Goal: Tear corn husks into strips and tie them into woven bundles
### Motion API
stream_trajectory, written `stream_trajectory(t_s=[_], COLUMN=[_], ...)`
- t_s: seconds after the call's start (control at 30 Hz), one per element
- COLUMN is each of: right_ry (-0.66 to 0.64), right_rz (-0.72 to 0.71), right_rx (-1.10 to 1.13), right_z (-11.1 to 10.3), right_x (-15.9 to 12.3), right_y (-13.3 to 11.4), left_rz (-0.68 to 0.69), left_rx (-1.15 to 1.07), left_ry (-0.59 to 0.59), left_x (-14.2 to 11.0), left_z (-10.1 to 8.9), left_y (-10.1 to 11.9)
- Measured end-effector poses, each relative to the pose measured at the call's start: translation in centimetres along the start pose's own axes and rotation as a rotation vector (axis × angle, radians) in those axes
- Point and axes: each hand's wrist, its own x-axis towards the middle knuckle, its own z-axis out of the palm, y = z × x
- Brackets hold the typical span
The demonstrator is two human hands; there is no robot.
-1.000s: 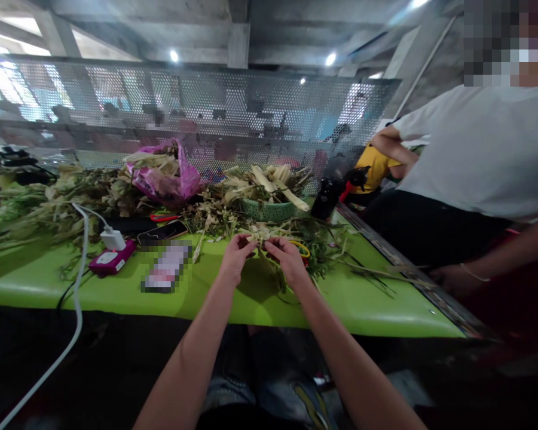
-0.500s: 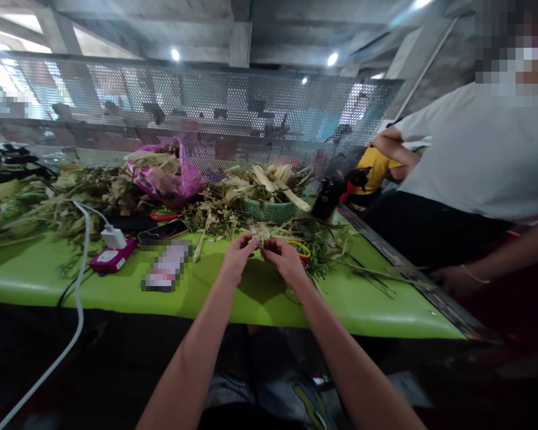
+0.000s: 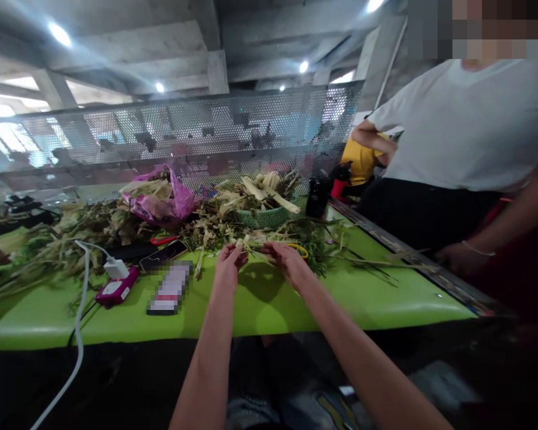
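Note:
My left hand is closed, its fingertips pinching a pale green plant piece just above the table. My right hand is a short way to the right, fingers bent toward the same piece and closed at its other end. The exact grip of the right fingertips is partly hidden. Behind the hands stands a green basket heaped with pale dry stalks and husks. Beside my right hand lie a yellow ring-shaped handle and leafy green sprigs.
Left on the green table are a phone, a darker phone and a purple power socket with a white cable. A pink plastic bag and withered plants lie behind. At right stands a person in a white shirt.
My hands have drawn apart, with the plant piece now stretching between them. The view has tilted up and shifted slightly.

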Motion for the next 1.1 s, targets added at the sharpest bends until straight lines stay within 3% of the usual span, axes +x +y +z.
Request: stream_trajectory(t_s=[0.13, 0.3, 0.47, 0.63, 0.77, 1.1], right_ry=[0.049, 0.02, -0.005, 0.043, 0.082, 0.098], right_rz=[-0.011, 0.051, 0.082, 0.069, 0.067, 0.141], right_rx=[0.116, 0.167, 0.125, 0.097, 0.126, 0.184], right_z=[-0.9, -0.6, 0.3, 0.5, 0.3, 0.2], right_x=[0.6, 0.7, 0.3, 0.4, 0.6, 0.5], right_y=[-0.5, -0.5, 0.3, 0.8, 0.7, 0.4], left_rz=[0.07, 0.092, 0.099, 0.014, -0.038, -0.117], left_rx=[-0.103, -0.127, -0.063, 0.085, 0.071, -0.054], left_ry=[0.118, 0.127, 0.063, -0.094, -0.226, -0.224], left_x=[0.8, 1.0, 0.6, -0.8, -1.5, -1.4], left_z=[-0.6, -0.7, 0.0, 1.2, 1.4, 1.3], left_y=[0.0, -0.1, -0.2, -0.3, -0.2, -0.3])
